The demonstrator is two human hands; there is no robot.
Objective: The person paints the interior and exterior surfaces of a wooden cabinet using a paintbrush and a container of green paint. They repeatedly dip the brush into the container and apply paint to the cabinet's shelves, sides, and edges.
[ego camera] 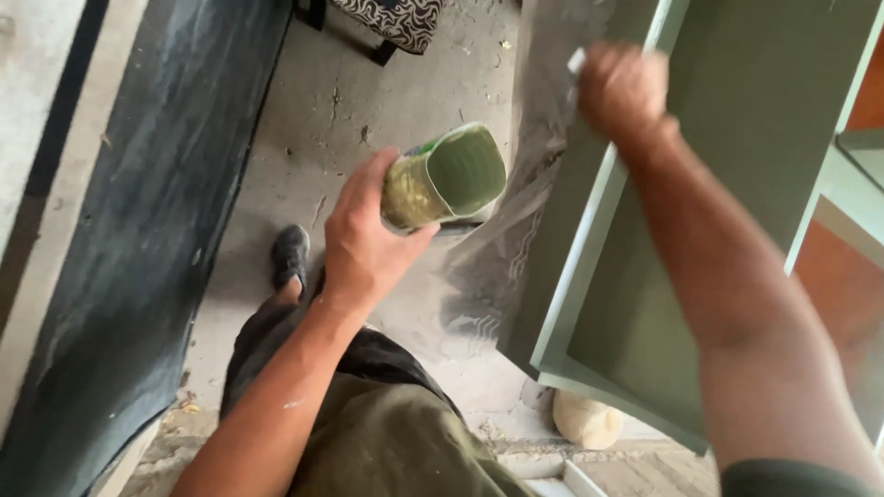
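1. Left hand (364, 241) is wrapped around a cut-open tin can (444, 179), fingers round the side and thumb tucked under it. The can is tipped on its side so you look straight into its pale green inside, and the outside is smeared with the same green stuff.
2. The can hangs in the air over the concrete floor (368, 101), just left of a green cabinet panel (727, 175).
3. Right hand (624, 87) is up at the top edge of that panel's lighter green frame, clenched around something small and whitish (576, 62) that pokes out of the fist. It's blurry, so I can't tell what the thing is.
4. The panel leans at a tilt, with its bottom corner near a pale rounded lump (587, 421) on the ground.
5. Below the hands there are olive trousers (391, 442) and a dark shoe (290, 255) on the floor.
6. A big dark grey slab (147, 230) runs down the left side.
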